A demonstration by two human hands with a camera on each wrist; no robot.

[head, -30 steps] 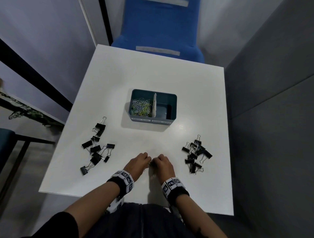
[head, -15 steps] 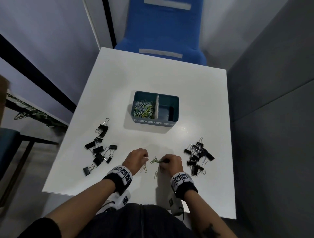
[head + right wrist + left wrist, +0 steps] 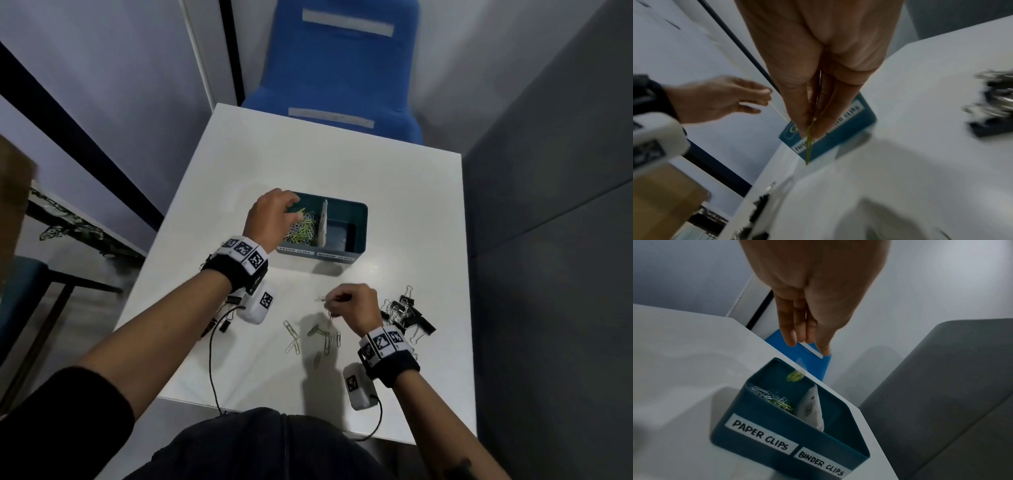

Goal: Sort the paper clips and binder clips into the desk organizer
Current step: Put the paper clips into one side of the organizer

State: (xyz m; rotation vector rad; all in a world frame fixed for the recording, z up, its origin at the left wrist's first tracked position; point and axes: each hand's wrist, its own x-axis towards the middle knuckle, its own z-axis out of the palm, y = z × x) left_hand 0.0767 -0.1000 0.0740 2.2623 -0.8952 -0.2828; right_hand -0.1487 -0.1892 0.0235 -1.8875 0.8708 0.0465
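While our left hand (image 3: 270,216) hangs over the left compartment of the organizer (image 3: 356,219), its grip is apart: the fingers (image 3: 795,327) point straight down and hold nothing, and a yellow-green clip (image 3: 795,376) shows blurred in the air just under them, above the heap of paper clips (image 3: 303,229) already lying there. That compartment bears the label "PAPER CLIPS"; the one to its right, past the white divider (image 3: 322,222), reads "BINDER CLIPS" and we see nothing in it. Our right hand (image 3: 352,308) is nearer to us, low over the bench (image 3: 342,171), with its grip together on a thin olive paper clip (image 3: 808,146), pinched between thumb and fingertips so that its long axis runs on from the fingers toward the organizer. From that pinch the paper-clip compartment lies forward and to the left, so we judge the next move to be a short reach that way, across the front wall and not past the divider. More loose paper clips (image 3: 325,339) lie on the bench just below the right hand. One pile of binder clips (image 3: 407,315) sits just beside the right wrist; a few others (image 3: 224,323) show by the left forearm, partly hidden. None of these is sorted yet.
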